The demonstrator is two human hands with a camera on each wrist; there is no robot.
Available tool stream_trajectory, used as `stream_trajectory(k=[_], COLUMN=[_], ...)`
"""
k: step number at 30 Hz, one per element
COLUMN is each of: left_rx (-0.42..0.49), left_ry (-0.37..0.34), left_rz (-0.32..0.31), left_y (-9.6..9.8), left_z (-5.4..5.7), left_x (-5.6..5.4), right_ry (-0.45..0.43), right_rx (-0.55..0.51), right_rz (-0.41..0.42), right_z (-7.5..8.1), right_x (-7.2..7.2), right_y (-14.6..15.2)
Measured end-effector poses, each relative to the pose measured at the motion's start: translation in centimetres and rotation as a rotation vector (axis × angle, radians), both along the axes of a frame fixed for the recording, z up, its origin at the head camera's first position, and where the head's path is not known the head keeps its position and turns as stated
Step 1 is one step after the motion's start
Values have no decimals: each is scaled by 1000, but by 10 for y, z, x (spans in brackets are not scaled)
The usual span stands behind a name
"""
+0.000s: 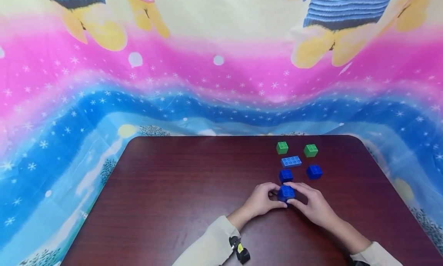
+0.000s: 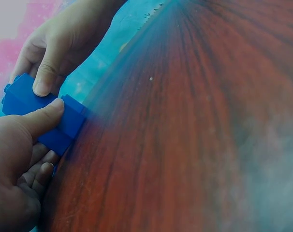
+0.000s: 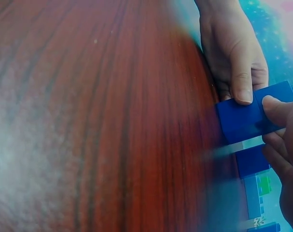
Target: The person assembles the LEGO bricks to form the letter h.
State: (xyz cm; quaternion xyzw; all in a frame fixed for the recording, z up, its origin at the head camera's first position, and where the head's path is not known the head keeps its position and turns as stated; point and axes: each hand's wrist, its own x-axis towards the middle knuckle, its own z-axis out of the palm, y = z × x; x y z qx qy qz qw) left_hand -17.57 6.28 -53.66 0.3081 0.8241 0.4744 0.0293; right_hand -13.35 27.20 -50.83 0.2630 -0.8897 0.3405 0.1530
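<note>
Evenly, the left hand [image 1: 261, 200] and right hand [image 1: 316, 208] pinch the dark blue brick stack [image 1: 286, 193] directly between them, neither clearly nearer, its long axis seemingly upright, left thumb lower than right, another dark blue brick [image 1: 285, 175] just beyond them.

Wrist-view hands [image 2: 11, 164] [image 3: 292, 145] cropped, tabletop [image 2: 253, 179] blurred

Two green blocks [image 1: 310, 151], five blue blocks [image 1: 286, 193]
</note>
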Motion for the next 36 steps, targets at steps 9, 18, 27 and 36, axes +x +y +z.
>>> stream_trajectory(k=[9,18,27,36], left_rx=[-14,-54,-56,-82], left_ry=[-7,-4,-17,-5], left_rz=[3,-4,1,-9], left_y=[0,-3,-16,-30], left_z=[2,8,13,14], left_x=[1,3,6,5], right_ry=[-13,5,-24,-12], right_rx=[33,65,59,24], right_rz=[-31,-47,-110,-174], right_z=[1,4,8,14], right_x=[3,9,10,3], right_y=[1,3,17,31])
